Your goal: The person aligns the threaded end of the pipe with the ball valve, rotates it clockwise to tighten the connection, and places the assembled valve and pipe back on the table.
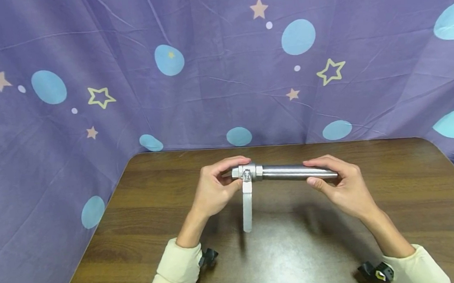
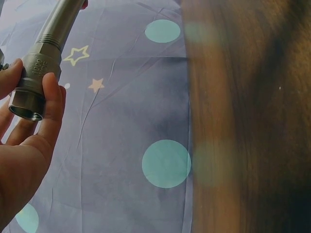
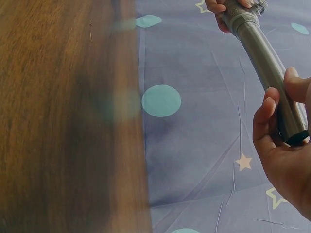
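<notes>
A silver ball valve with a long flat lever handle is joined to a straight metal pipe. Both are held level above the table. My left hand grips the valve body between thumb and fingers, and the lever hangs down toward me. At the other end, my right hand holds the pipe between thumb and fingers. The left wrist view shows the open hexagonal end of the valve and threads where the pipe meets it. In the right wrist view the pipe's free end looks dark inside.
The brown wooden table lies beneath both hands, with a bright glare patch near its front. A purple curtain with stars and dots hangs behind its back and left edges. Black wrist mounts sit at both cuffs.
</notes>
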Demonstrator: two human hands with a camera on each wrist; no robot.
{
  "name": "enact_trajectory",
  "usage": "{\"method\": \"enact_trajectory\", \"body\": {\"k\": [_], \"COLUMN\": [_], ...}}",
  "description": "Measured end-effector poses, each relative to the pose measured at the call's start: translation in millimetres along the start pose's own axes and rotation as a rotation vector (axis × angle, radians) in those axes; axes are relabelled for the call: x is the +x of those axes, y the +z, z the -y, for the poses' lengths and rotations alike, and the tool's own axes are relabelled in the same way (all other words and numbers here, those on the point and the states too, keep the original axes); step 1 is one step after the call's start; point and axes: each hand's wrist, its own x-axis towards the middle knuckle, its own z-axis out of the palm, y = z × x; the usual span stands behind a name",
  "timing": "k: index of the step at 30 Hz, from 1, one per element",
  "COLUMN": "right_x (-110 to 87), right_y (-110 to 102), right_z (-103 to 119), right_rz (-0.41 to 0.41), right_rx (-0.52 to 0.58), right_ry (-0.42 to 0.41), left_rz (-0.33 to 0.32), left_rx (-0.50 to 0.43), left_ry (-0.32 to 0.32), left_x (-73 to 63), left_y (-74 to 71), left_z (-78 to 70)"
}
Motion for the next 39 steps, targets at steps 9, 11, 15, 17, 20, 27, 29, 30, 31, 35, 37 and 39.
{"method": "enact_trajectory", "body": {"k": [9, 11, 15, 17, 20, 27, 29, 30, 31, 35, 37, 39], "right_x": [0.7, 0.6, 0.9, 1.1, 1.5, 1.5, 1.9, 2.1, 2.2, 2.0, 1.8, 1.7], "right_y": [-0.2, -0.6, -1.6, -1.8, -2.2, -2.4, -2.5, -2.5, -2.6, -2.2, -2.1, -1.9], "right_z": [-0.8, -0.3, -0.6, -1.6, -2.7, -2.4, -2.1, -2.0, -2.1, -1.7, -1.2, -0.6], "right_rz": [0.012, 0.017, 0.029, 0.038, 0.058, 0.093, 0.084, 0.078, 0.073, 0.066, 0.062, 0.056], "right_rx": [-0.022, -0.026, -0.035, -0.042, -0.073, -0.068, -0.093, -0.109, -0.121, -0.123, -0.114, -0.104], "right_ry": [-0.039, -0.037, -0.043, -0.053, -0.073, -0.073, -0.087, -0.095, -0.102, -0.114, -0.112, -0.11], "left_rz": [-0.002, -0.001, -0.002, -0.004, -0.008, -0.018, -0.019, -0.02, -0.019, -0.021, -0.02, -0.019], "left_rx": [0.006, 0.005, 0.004, 0.005, 0.01, 0.027, 0.027, 0.028, 0.029, 0.03, 0.032, 0.032], "left_ry": [0.01, 0.011, 0.011, 0.013, 0.015, 0.004, 0.0, -0.001, 0.0, 0.002, 0.003, 0.004], "left_x": [0.2, 0.3, 0.8, 0.9, 1.2, 0.8, 0.6, 0.6, 0.5, 0.5, 0.5, 0.7], "left_y": [-0.2, -0.1, -0.2, -0.2, -0.4, -1.5, -1.5, -1.4, -1.3, -1.0, -0.7, -0.4], "left_z": [0.8, 1.1, 1.4, 1.5, 1.5, 2.3, 2.1, 2.1, 1.9, 1.9, 2.3, 2.6]}}
